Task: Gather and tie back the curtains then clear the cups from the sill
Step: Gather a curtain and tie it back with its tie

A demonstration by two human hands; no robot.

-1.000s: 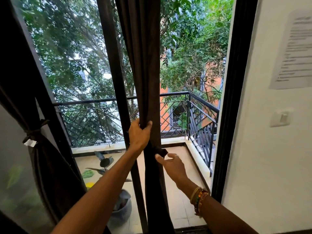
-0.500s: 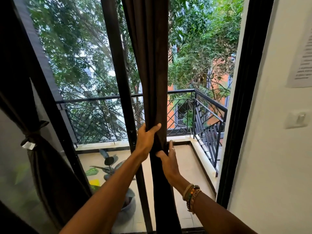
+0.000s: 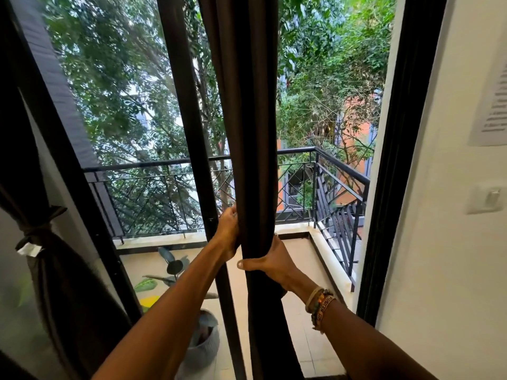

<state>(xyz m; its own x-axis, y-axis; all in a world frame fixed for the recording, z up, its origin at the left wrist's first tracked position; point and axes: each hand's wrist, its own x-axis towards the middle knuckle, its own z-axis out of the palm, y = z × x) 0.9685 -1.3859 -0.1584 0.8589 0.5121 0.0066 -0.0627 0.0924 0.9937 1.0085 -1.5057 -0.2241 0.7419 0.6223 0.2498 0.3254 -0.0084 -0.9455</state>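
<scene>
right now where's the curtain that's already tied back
Far left of the head view, the tied curtain hangs left of the window frame, white tag at its knot.

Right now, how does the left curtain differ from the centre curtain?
The left curtain is cinched by a knotted tie; the centre curtain shows no tie. No hand touches the left curtain; the left hand and right hand grip the centre curtain. The left curtain flares below its knot; the centre curtain hangs straight. Both are dark brown fabric.
</scene>
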